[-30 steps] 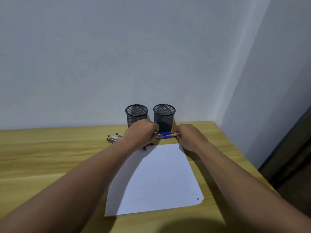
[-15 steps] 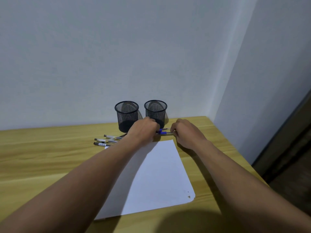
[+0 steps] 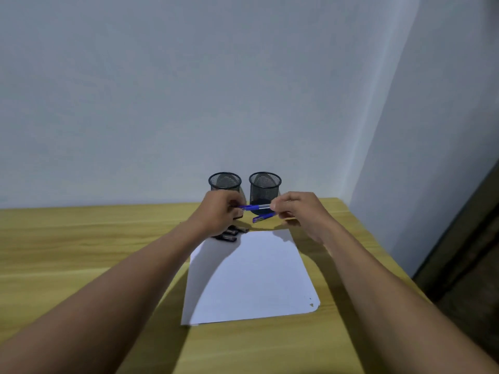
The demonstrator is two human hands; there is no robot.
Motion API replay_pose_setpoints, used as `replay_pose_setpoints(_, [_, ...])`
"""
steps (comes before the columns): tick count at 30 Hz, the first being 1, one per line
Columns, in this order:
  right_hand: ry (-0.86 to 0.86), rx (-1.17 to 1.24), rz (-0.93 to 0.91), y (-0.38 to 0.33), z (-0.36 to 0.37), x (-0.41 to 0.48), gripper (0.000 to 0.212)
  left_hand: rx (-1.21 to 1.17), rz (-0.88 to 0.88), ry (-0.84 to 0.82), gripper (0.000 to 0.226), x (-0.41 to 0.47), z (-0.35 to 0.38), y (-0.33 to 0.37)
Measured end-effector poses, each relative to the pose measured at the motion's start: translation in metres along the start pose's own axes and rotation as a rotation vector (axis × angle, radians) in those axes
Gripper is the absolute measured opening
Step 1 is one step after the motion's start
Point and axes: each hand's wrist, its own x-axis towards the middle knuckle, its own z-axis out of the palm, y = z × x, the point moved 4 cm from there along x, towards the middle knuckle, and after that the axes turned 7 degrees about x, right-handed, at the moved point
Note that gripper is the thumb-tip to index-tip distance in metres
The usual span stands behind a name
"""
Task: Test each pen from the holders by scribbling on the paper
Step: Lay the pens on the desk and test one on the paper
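Observation:
Two black mesh pen holders stand at the back of the desk, the left holder (image 3: pixel 224 182) and the right holder (image 3: pixel 265 186). My left hand (image 3: pixel 220 214) and my right hand (image 3: pixel 298 211) hold a blue pen (image 3: pixel 255 207) level between them, one at each end, just in front of the holders. A second blue pen or cap (image 3: pixel 263 218) sticks out below, at my right fingers. Several dark pens (image 3: pixel 229 234) lie on the desk under my left hand. The white paper (image 3: pixel 251 276) lies flat in front of them.
The wooden desk (image 3: pixel 81 252) ends at the wall behind the holders and has its right edge close to the paper. A dark gap (image 3: pixel 469 265) drops off to the right of the desk.
Both hands have risen off the desk with the blue pen held between them. The camera view has shifted, so the loose pens now sit under my left hand.

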Motion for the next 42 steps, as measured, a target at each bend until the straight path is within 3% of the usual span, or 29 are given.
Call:
replay_pose_setpoints(3, [0.005,0.41,0.116,0.009,0.024,-0.013,0.002,-0.154,-0.086,-0.016,0.013,-0.013,-0.014,-0.008])
replay_pose_setpoints(5, [-0.012,0.531,0.134,0.014,0.046,-0.019,0.004,-0.226,-0.099,-0.029,0.013,-0.021,-0.022,-0.01])
replay_pose_setpoints(16, [0.004,0.397,-0.068,0.0,0.099,-0.026,0.014,-0.57,-0.26,-0.061,0.007,-0.051,-0.053,-0.035])
replay_pose_setpoints(27, [-0.064,0.406,-0.08,-0.004,0.129,-0.035,0.007,-0.626,-0.312,-0.052,0.008,-0.07,-0.079,-0.054])
replay_pose_setpoints(39, [0.015,0.452,-0.084,0.003,0.145,-0.028,0.008,-0.656,-0.358,-0.03,0.007,-0.072,-0.076,-0.064])
replay_pose_setpoints(42, [0.115,0.556,-0.069,0.002,0.122,-0.023,0.01,-0.616,-0.428,-0.003,0.005,-0.08,-0.084,-0.089])
